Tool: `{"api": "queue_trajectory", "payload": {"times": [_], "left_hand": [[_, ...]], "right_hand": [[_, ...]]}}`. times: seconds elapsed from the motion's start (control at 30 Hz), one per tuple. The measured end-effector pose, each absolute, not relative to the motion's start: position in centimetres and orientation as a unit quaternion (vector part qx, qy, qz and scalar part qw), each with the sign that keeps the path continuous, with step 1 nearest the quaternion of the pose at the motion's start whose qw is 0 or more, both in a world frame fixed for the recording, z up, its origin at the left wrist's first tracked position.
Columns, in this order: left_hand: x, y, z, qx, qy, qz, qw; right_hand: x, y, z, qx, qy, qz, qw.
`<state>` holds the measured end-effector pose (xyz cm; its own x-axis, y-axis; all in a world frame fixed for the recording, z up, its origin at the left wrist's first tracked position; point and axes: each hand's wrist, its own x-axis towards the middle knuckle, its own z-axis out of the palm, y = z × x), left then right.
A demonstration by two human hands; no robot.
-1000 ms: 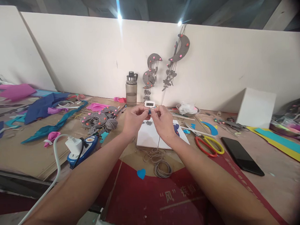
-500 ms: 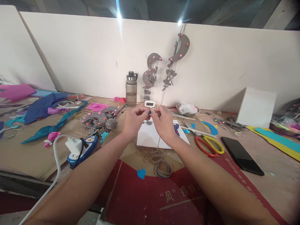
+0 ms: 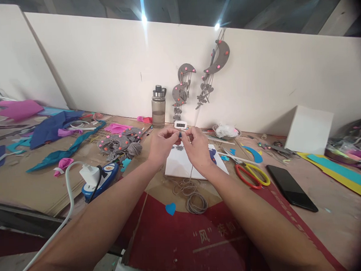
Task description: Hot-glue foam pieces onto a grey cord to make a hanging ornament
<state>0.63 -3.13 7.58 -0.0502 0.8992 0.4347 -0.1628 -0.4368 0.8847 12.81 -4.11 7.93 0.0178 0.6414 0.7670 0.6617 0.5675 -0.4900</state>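
My left hand point(image 3: 162, 146) and my right hand point(image 3: 196, 146) meet above a white board point(image 3: 181, 165) on the table. Their fingertips pinch a small dark blue piece point(image 3: 179, 134) between them. A grey cord point(image 3: 191, 172) hangs from my right hand down to a loose coil point(image 3: 194, 198) on the red cardboard. A blue foam heart point(image 3: 170, 209) lies beside the coil.
Red and yellow scissors point(image 3: 253, 175) and a black phone point(image 3: 291, 188) lie to the right. A glue gun point(image 3: 100, 178) with a white cable sits left. Grey felt pieces point(image 3: 121, 143), a bottle point(image 3: 158, 106), a white box point(image 3: 309, 129) and hanging grey moons point(image 3: 216, 61) stand behind.
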Motion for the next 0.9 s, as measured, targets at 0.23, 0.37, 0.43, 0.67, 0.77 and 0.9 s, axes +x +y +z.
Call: {"api": "queue_trajectory", "payload": {"times": [0.23,0.37,0.43,0.67,0.77,0.9], "left_hand": [[0.7,-3.2,7.7,0.55,0.336,0.64,0.418],[0.7,-3.1,7.6,0.538,0.328,0.642,0.436],[0.7,-3.0,7.6,0.529,0.321,0.643,0.451],[0.5,-2.8,7.7,0.513,0.304,0.62,0.509],[0.2,-2.9,8.1,0.515,0.297,0.587,0.549],[-0.2,-3.0,8.4,0.544,0.313,0.563,0.538]], "right_hand": [[12.7,-4.1,8.0,-0.467,-0.694,-0.02,0.548],[12.8,-4.2,8.1,-0.47,-0.688,0.008,0.552],[12.8,-4.2,8.2,-0.474,-0.68,0.056,0.556],[13.1,-3.8,8.5,-0.469,-0.654,0.185,0.565],[13.4,-3.4,8.4,-0.473,-0.64,0.202,0.571],[13.6,-3.2,8.2,-0.478,-0.636,0.204,0.57]]}}
